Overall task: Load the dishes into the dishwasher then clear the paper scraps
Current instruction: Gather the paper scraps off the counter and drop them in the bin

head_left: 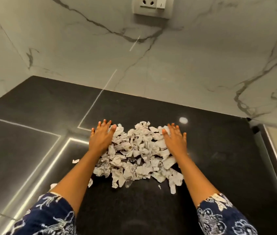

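Midway along the counter's (219, 150) back edge lies the heap of paper scraps (137, 155); my left hand (100, 138) and right hand (175, 139) flank it, fingers spread, gripping nothing. I sweep inward, palms low, catching stray bits.
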Tool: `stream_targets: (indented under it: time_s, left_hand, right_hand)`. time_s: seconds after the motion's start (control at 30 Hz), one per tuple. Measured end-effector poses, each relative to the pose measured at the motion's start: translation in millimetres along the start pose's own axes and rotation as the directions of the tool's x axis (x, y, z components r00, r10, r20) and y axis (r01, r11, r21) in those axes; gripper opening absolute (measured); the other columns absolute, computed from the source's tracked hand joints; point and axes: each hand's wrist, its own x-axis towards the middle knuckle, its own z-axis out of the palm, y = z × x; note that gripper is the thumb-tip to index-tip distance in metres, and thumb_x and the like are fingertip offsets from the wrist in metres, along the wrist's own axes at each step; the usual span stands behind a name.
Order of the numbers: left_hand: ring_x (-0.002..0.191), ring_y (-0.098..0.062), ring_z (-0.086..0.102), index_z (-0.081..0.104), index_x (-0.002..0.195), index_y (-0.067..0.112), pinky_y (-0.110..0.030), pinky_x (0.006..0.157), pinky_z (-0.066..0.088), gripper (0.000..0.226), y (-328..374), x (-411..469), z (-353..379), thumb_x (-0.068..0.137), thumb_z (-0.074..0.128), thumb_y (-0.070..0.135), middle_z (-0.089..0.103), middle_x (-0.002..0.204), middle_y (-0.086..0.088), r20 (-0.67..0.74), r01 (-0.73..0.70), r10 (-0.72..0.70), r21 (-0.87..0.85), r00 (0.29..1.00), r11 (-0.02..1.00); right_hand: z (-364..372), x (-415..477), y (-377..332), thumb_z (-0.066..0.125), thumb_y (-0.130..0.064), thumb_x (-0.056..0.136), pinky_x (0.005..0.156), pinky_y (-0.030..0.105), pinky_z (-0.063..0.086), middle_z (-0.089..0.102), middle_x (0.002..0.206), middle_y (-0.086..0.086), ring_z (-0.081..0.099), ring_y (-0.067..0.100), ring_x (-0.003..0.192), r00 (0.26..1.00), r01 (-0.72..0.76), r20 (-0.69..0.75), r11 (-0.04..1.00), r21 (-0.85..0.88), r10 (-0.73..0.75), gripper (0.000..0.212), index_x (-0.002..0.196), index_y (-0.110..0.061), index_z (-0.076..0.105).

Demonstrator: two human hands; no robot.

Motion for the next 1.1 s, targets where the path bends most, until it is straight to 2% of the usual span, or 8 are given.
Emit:
stream_targets:
  time_s: [0.2,0.33,0.43,0.53,0.7,0.93,1.03,1.1]
  left_hand:
    - [0.148,-0.016,0.001,0.015,0.152,0.026,-0.046,0.118,-0.008,0.063,26.2,-8.0,-8.6,0.097,0.013,0.056,0.005,0.16,0.001,0.152,-0.003,0.042,-0.246,0.987,0.969]
    - [0.144,-0.026,0.023,0.028,0.148,0.032,-0.05,0.117,0.011,0.066,-21.2,-46.7,-47.4,0.093,0.016,0.067,0.029,0.154,-0.004,-0.035,0.059,-0.07,-0.254,0.997,0.966]
    - [0.144,-0.028,0.024,0.04,0.144,0.026,-0.054,0.115,0.009,0.056,-64.2,-108.1,-53.5,0.097,0.031,0.056,0.035,0.153,-0.007,-0.258,0.214,-0.216,-0.038,0.941,0.976]
    - [0.146,-0.031,0.014,0.034,0.148,0.02,-0.057,0.115,0.008,0.062,-63.7,-157.2,-28.3,0.096,0.029,0.055,0.021,0.158,-0.011,-0.296,0.426,-0.383,0.095,0.875,0.9]
    - [0.147,-0.027,0.01,0.018,0.151,0.016,-0.05,0.119,0.007,0.073,-13.8,-143.8,12.5,0.095,0.011,0.062,0.013,0.159,-0.009,-0.236,0.292,-0.266,0.083,0.935,0.953]
    - [0.146,-0.014,0.01,0.018,0.152,0.024,-0.043,0.119,-0.002,0.07,51.1,-141.7,19.9,0.093,0.019,0.061,0.014,0.158,0.002,-0.248,0.11,-0.165,-0.22,0.955,0.969]
    - [0.146,-0.02,0.013,0.023,0.151,0.024,-0.05,0.118,0.003,0.069,28.9,-179.0,11.6,0.095,0.023,0.065,0.018,0.158,-0.001,-0.401,0.172,-0.204,-0.116,0.893,0.978]
    - [0.148,-0.022,0.008,0.017,0.153,0.018,-0.049,0.119,0.003,0.079,11.0,-203.7,13.8,0.091,0.021,0.069,0.012,0.16,-0.008,-0.373,0.314,-0.312,-0.057,0.874,0.948]
  right_hand:
    - [-3.5,11.5,-22.8,0.022,-0.053,0.098,0.116,0.048,-0.005,0.01,0.158,-0.004,0.003,0.013,0.146,0.966,0.134,0.186,0.964,0.229,-0.178,0.058,0.15,-0.027,0.016]
    - [-44.6,-17.4,21.4,0.031,-0.053,0.095,0.117,0.043,0.016,0.027,0.154,-0.004,0.023,0.017,0.142,0.991,0.075,0.059,0.871,0.486,-0.118,0.058,0.147,-0.028,0.026]
    - [-42.4,-60.3,49.7,0.027,-0.063,0.086,0.117,0.041,0.016,0.027,0.154,-0.001,0.023,0.018,0.142,0.998,0.011,0.059,0.915,0.404,-0.039,0.07,0.147,-0.028,0.025]
    - [-17.1,-84.4,43.2,0.018,-0.064,0.086,0.117,0.04,-0.001,0.016,0.157,0.0,0.008,0.014,0.146,1.0,0.021,0.018,0.978,0.208,-0.025,0.077,0.15,-0.021,0.018]
    - [12.6,-77.6,8.4,-0.007,-0.077,0.078,0.116,0.041,-0.004,0.012,0.158,0.002,0.004,0.017,0.146,0.994,0.11,-0.004,0.992,0.065,-0.11,0.096,0.151,-0.017,0.013]
    - [-3.0,-84.2,4.6,0.02,-0.06,0.09,0.116,0.036,-0.004,0.006,0.159,-0.001,0.001,0.014,0.146,0.981,0.177,0.017,0.924,0.339,-0.194,0.074,0.151,-0.02,0.01]
    - [-17.5,-124.0,39.5,0.017,-0.076,0.083,0.117,0.036,-0.004,-0.005,0.159,-0.003,-0.008,0.012,0.145,0.976,0.205,0.016,0.948,0.242,-0.215,0.089,0.151,-0.021,0.001]
    - [-16.5,-150.8,55.7,0.003,-0.09,0.066,0.114,0.037,-0.012,-0.023,0.155,0.0,-0.021,0.016,0.142,0.966,0.217,0.128,0.974,0.063,-0.223,0.108,0.148,-0.022,-0.017]
